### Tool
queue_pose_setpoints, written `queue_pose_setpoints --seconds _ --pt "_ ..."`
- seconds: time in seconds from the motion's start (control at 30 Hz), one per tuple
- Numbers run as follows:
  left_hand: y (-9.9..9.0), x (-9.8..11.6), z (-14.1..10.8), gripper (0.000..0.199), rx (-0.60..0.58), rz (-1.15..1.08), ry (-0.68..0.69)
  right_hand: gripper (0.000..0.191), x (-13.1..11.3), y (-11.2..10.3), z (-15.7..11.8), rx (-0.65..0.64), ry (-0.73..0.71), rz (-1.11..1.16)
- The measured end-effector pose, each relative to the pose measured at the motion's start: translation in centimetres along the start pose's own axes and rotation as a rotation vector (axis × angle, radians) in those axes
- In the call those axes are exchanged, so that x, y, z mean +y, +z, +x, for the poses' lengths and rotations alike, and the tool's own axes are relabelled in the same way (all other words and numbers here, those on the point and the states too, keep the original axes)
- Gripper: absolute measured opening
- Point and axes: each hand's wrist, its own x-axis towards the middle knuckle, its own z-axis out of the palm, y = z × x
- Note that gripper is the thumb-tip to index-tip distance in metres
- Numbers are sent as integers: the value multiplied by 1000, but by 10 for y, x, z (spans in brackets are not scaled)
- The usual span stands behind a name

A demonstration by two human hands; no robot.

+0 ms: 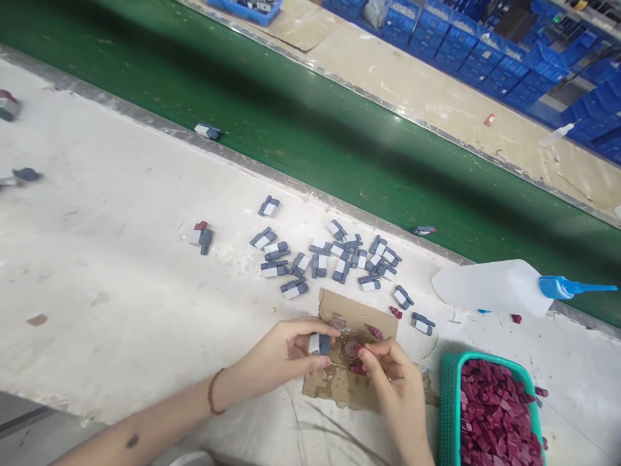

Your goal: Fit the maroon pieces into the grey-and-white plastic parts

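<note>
My left hand (pixel 295 353) is closed around a small grey-and-navy plastic part (pixel 319 344), held between thumb and fingers. Close by on the right, my right hand (pixel 392 382) pinches a small dark red piece (pixel 358 349) in its fingertips. Both hands are over a brown cardboard sheet (pixel 359 310) with wet-looking smears and a few dark red pieces on it. A thin pale stick (pixel 338 366) lies between the hands; whether a hand holds it I cannot tell. Beyond the cardboard lie several more grey-and-navy parts (pixel 341 270) on the white table.
A green basket (pixel 449 401) full of dark red pieces (pixel 499 414) stands at the right. A white bottle with a blue nozzle (pixel 490 287) lies near the green conveyor belt (pixel 301 123). Blue bins (pixel 466 52) line the far side.
</note>
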Motion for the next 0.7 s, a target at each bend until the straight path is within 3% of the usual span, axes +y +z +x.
queue_pose_setpoints --seconds 0.1,0.23,0.3,0.5,0.7 --pt "1 1 -3 26 -43 296 202 34 1 -1 0 44 90 238" --pt "3 -7 -1 45 32 668 551 37 -1 2 0 24 98 393" --pt "4 -10 1 49 34 776 645 36 -5 5 0 12 86 405" --pt "4 -14 4 54 -30 847 674 35 -16 14 1 -138 72 409" --pt "5 -16 4 45 -48 803 641 35 -10 18 -3 -259 145 365"
